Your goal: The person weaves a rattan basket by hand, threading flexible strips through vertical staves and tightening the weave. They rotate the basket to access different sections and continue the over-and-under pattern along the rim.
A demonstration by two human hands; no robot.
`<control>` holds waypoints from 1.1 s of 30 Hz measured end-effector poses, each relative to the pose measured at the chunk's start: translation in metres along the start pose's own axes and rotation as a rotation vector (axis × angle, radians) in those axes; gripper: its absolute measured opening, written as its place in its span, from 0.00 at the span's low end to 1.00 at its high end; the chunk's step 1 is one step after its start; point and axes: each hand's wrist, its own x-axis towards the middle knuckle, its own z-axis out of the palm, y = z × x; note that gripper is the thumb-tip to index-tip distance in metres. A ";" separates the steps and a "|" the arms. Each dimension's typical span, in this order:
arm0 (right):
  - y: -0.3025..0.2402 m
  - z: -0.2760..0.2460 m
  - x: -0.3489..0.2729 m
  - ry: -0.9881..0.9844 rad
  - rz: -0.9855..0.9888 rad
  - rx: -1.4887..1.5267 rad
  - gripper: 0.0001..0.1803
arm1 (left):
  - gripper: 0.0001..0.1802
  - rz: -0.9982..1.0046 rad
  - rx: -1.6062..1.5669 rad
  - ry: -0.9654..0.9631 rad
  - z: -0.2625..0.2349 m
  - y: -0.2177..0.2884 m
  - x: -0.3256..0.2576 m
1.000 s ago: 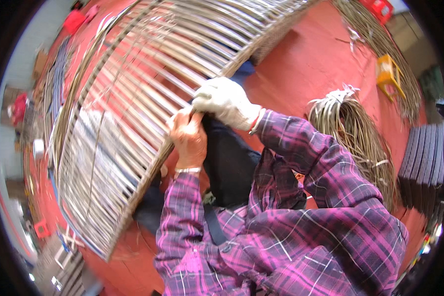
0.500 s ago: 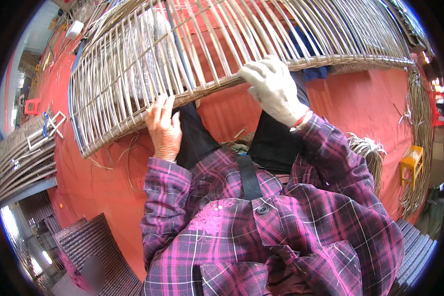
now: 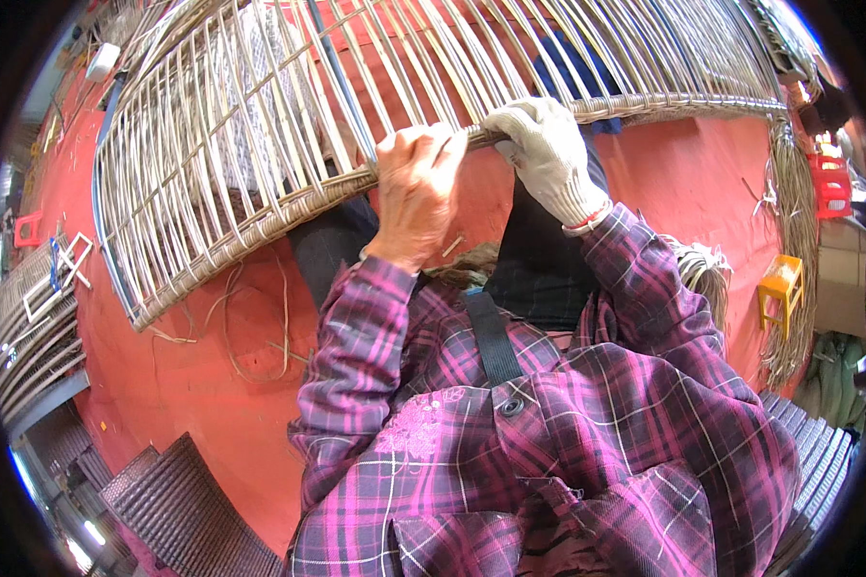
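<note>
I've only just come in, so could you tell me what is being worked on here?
A person in a purple plaid shirt is working on a large rattan frame of curved ribs. The bare left hand and the gloved right hand both grip its woven lower rim, side by side. Loose rattan strands lie on the red floor, with a yellow stool at the right.

The wicker frame [image 3: 260, 144] blocks everything above my left hand [image 3: 416, 192], but the red floor [image 3: 202, 404] below left is mostly open, bar loose strands [image 3: 260, 327].
</note>
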 end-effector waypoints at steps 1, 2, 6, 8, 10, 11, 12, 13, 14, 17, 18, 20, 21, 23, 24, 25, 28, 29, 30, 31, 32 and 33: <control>-0.001 0.001 0.002 0.005 0.001 -0.011 0.15 | 0.19 -0.008 0.004 0.009 0.007 0.004 0.005; -0.002 0.001 0.003 -0.010 0.011 -0.017 0.18 | 0.18 -0.040 0.015 0.010 0.009 0.004 0.007; -0.003 0.000 0.006 -0.038 0.012 -0.018 0.15 | 0.15 -0.013 0.056 0.009 0.013 0.005 0.010; -0.001 0.000 0.004 -0.030 -0.010 -0.014 0.13 | 0.13 -0.015 0.036 0.009 0.012 0.004 0.008; 0.001 0.002 0.002 -0.002 -0.050 -0.016 0.14 | 0.13 0.006 0.012 0.017 0.013 0.003 0.008; 0.001 0.003 0.001 0.004 -0.060 -0.009 0.14 | 0.13 0.023 0.006 0.040 0.013 0.002 0.008; 0.002 0.005 0.000 0.012 -0.072 -0.001 0.14 | 0.13 0.034 0.000 0.050 0.014 0.001 0.008; 0.003 0.006 0.000 0.023 -0.083 0.006 0.15 | 0.13 0.063 -0.010 0.083 0.015 0.001 0.008; 0.003 0.008 -0.001 0.046 -0.088 0.004 0.15 | 0.14 0.043 -0.005 0.068 0.015 0.001 0.008; 0.003 0.008 0.000 0.037 -0.075 0.017 0.13 | 0.16 0.036 0.005 0.082 0.016 0.002 0.004; 0.002 0.007 0.001 0.037 -0.078 -0.020 0.13 | 0.17 0.025 0.037 0.070 0.015 0.003 0.000; 0.000 0.002 0.002 0.018 -0.086 0.017 0.13 | 0.19 0.023 0.048 0.046 0.008 0.002 -0.010; -0.002 -0.001 0.003 0.008 -0.081 0.060 0.13 | 0.19 0.016 0.022 0.044 0.004 0.000 -0.017; -0.010 -0.004 0.005 0.027 -0.088 0.003 0.18 | 0.18 0.010 0.052 0.055 -0.014 -0.012 -0.035; -0.016 -0.004 0.006 0.037 -0.112 -0.023 0.20 | 0.19 -0.030 0.089 0.060 -0.027 -0.022 -0.045; -0.023 -0.003 0.008 0.070 -0.139 -0.040 0.21 | 0.19 -0.062 0.145 0.061 -0.040 -0.033 -0.054; -0.053 0.017 0.021 -0.046 -0.240 0.055 0.22 | 0.29 -0.200 0.342 -0.024 -0.083 -0.068 -0.079; -0.064 0.027 0.028 -0.066 -0.288 0.093 0.21 | 0.31 -0.257 0.339 -0.049 -0.093 -0.076 -0.085; -0.073 0.038 0.033 -0.080 -0.302 0.087 0.20 | 0.31 -0.264 0.343 -0.050 -0.101 -0.083 -0.088; -0.082 0.047 0.038 -0.098 -0.327 0.092 0.19 | 0.31 -0.260 0.340 -0.048 -0.106 -0.087 -0.090; -0.089 0.056 0.043 -0.072 -0.319 0.093 0.16 | 0.31 -0.231 0.321 -0.048 -0.109 -0.090 -0.091; -0.095 0.062 0.046 -0.056 -0.308 0.083 0.16 | 0.31 -0.232 0.306 -0.079 -0.109 -0.091 -0.090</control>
